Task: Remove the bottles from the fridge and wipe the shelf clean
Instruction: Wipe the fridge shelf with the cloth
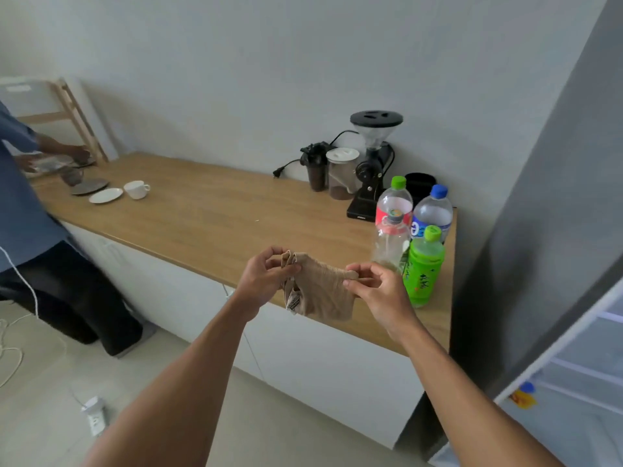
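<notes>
A beige cloth (320, 291) hangs stretched between both hands above the front edge of the wooden counter (209, 217). My left hand (266, 276) pinches its left corner, my right hand (374, 288) pinches its right corner. Several bottles stand together on the counter's right end: a green bottle (423, 267), a clear bottle with a grey cap (391, 244), a red-labelled bottle with a green cap (395, 200) and a blue-capped bottle (433, 210). The open fridge (573, 382) shows white shelves at the lower right.
A black coffee grinder (372, 163) and two jars (340, 173) stand at the back by the wall. A white cup (136, 189) and plates (101, 192) lie at the counter's left, where another person (23, 203) handles dishes. A power strip (94, 416) lies on the floor.
</notes>
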Demonstrator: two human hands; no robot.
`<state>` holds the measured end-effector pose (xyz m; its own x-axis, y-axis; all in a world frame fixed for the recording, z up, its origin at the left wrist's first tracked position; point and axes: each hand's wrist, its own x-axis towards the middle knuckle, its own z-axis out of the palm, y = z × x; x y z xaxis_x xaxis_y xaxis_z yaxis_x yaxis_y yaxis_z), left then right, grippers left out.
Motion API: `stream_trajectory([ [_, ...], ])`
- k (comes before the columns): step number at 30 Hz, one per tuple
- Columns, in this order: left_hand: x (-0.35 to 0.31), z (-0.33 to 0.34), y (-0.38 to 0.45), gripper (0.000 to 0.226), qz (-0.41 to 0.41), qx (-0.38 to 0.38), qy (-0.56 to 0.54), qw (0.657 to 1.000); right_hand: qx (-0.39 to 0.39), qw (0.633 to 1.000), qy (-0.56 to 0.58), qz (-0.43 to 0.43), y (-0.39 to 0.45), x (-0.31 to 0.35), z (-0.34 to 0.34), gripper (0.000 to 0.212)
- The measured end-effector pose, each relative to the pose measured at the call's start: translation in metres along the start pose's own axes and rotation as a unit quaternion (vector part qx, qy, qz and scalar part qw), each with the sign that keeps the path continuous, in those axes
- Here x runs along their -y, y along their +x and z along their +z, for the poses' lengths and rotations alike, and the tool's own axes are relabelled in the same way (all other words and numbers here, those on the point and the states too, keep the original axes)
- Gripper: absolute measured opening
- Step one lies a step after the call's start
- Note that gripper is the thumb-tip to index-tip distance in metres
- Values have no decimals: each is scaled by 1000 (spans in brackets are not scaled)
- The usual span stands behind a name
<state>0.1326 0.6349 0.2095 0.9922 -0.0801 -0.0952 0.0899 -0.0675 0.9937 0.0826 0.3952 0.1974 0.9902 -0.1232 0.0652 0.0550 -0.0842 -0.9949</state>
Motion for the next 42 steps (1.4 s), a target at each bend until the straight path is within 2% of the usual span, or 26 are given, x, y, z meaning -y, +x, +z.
stream_trajectory([
  [7,44,-10,87,31,-22,-2,41,999,-50,996,36,64,61,-59,29,22],
  [16,86,-7,157,31,-42,-7,104,994,-126,989,-62,39,109,-110,58,27],
  [23,102,0,189,36,-60,11,170,984,-202,971,-109,72,133,-133,63,32],
  [32,120,3,203,37,-81,14,203,976,-229,949,-215,9,135,-154,76,35],
  [39,118,5,193,57,-53,3,267,962,-226,936,-268,-37,121,-152,78,42],
  [42,114,7,182,61,-32,3,324,946,-216,932,-285,-54,111,-148,80,39],
])
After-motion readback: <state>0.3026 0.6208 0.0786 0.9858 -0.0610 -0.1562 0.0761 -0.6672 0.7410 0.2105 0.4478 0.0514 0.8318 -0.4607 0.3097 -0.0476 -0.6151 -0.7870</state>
